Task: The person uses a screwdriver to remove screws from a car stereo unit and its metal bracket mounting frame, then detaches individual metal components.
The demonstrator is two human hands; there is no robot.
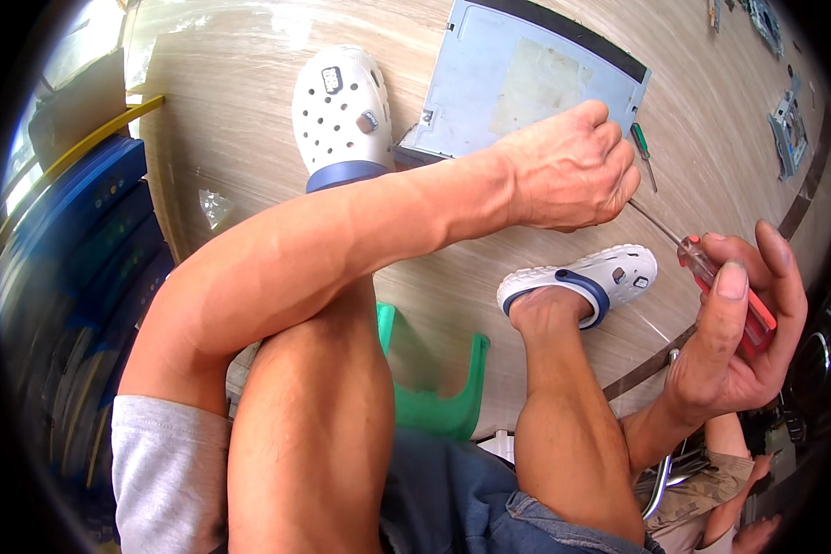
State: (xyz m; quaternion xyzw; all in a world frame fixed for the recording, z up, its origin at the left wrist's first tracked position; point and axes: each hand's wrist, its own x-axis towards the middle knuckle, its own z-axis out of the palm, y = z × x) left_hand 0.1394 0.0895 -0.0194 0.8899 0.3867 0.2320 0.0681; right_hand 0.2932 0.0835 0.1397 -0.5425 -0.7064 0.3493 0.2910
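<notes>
My left hand [577,171] is closed in a fist above the near right corner of a flat grey-blue metal panel [475,69] with a black edge. Whatever lies inside the fist is hidden. My right hand [734,323] holds a screwdriver [755,319] with a red and clear handle, which lies between thumb and fingers. Its thin shaft points up and left, and the tip disappears at the left fist. On the floor just beyond that fist lies a smaller green-handled screwdriver [641,143].
My white clogs [346,111] stand on the wood-patterned floor, with a green plastic stool [443,406] beneath me. Metal parts [788,134] lie at the far right. Blue stacked boxes [102,240] line the left. Another person's leg and arm [711,480] show at lower right.
</notes>
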